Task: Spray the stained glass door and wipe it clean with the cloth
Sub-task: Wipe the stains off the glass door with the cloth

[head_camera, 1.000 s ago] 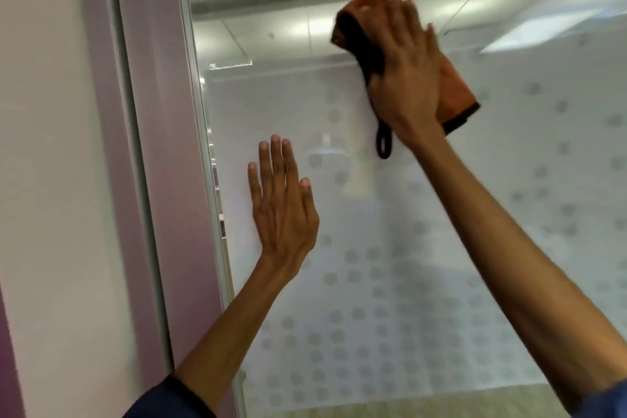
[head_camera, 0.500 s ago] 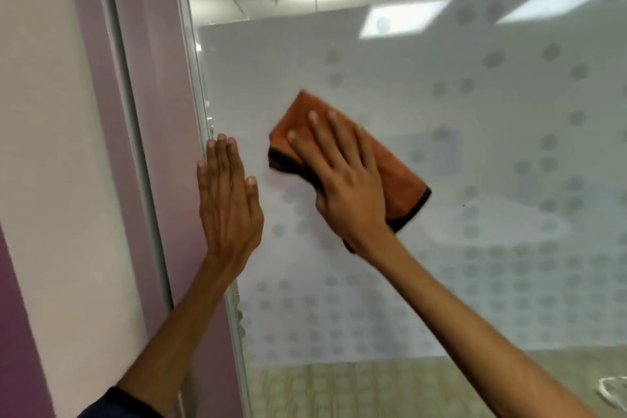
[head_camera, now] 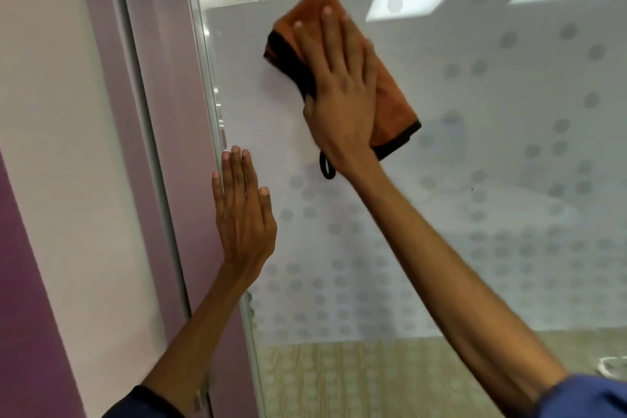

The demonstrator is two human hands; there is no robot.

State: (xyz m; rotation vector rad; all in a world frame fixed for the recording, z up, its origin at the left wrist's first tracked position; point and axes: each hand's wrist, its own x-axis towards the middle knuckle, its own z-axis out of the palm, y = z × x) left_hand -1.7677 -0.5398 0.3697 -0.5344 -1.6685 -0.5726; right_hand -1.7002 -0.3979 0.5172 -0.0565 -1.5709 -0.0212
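- The right hand is laid flat, fingers spread, on a folded orange cloth, which is pressed against the glass door high up.
- The left hand is held open and empty, fingers together, flat on the glass by its left edge.
- A black loop is seen hanging below the cloth (near the wrist).
- The mauve door frame is seen at left.
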